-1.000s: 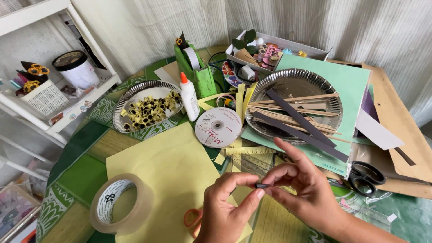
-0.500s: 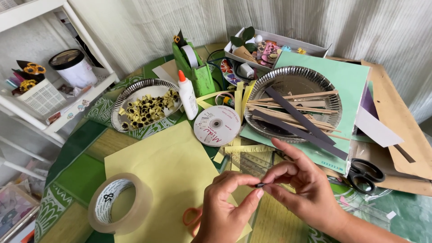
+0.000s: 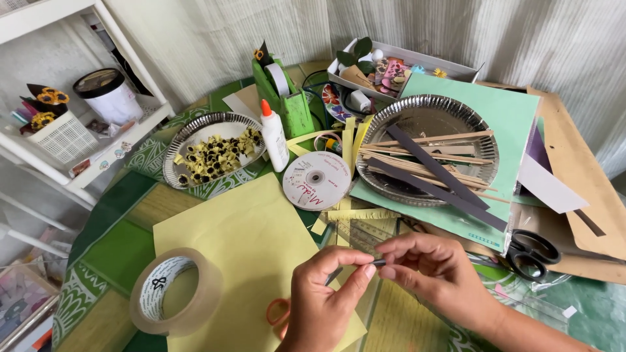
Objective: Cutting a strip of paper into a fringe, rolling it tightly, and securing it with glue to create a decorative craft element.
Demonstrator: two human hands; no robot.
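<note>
Low in the head view, my left hand [image 3: 326, 296] and my right hand [image 3: 435, 274] meet fingertip to fingertip over the table. Both pinch a thin dark strip [image 3: 378, 262] of paper, which runs down to the left under my left fingers. Beneath them lie a yellow paper sheet [image 3: 241, 234] and fringed yellow strips [image 3: 362, 215]. A roll of clear tape [image 3: 173, 300] lies left of my left hand. Orange scissor handles [image 3: 277, 311] show just under my left wrist.
A foil plate of small yellow-and-black flowers [image 3: 212, 155], a glue bottle [image 3: 274, 133], a disc [image 3: 317, 180], a green tape dispenser [image 3: 287, 98], a foil plate of sticks and dark strips [image 3: 427, 156] on green paper, black scissors [image 3: 531, 251], a box of bits [image 3: 391, 68], white shelves [image 3: 72, 124] at left.
My hands keep pinching the dark strip at the same spot, with the fingers slightly shifted. The view has drifted a little.
</note>
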